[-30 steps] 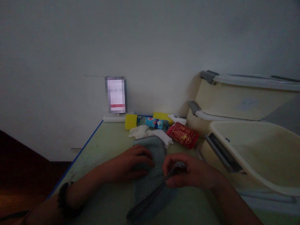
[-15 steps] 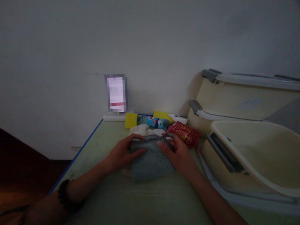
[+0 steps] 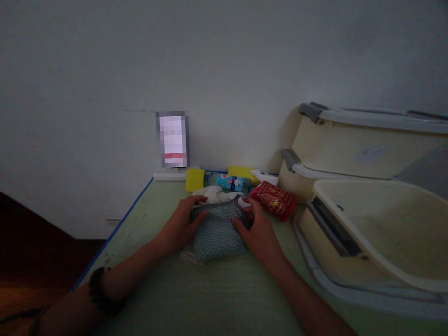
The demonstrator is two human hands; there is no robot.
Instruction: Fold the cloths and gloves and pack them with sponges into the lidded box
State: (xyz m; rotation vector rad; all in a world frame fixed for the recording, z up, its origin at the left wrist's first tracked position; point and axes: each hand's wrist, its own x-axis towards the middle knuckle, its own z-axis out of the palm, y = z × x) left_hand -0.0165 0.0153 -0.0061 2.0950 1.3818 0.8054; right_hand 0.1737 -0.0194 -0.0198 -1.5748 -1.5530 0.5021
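Observation:
A grey-blue textured cloth (image 3: 220,232) with a dark checked border along its far edge lies bunched on the table before me. My left hand (image 3: 182,224) pinches its far left corner between thumb and fingers. At the far right corner, my right hand (image 3: 258,228) grips the border, with some fingertips hidden behind the fabric. Something pale and thin (image 3: 191,254) sticks out from under the cloth at the near left. Just beyond the cloth are a crumpled white item (image 3: 210,193) and a red packet (image 3: 275,200) with gold print, close to my right fingers.
Along the back lie a blue-labelled plastic bottle (image 3: 230,181) and yellow sponge-like blocks (image 3: 195,180). A phone with a blurred screen (image 3: 173,139) stands against the wall. On the right are an uncovered cream bin (image 3: 335,262), a lid under it, and stacked lidded boxes (image 3: 352,145).
The cloth's far edge and right corner have been spread and lifted slightly. Both hands have shifted a little left, and the pale thing under the cloth shows more.

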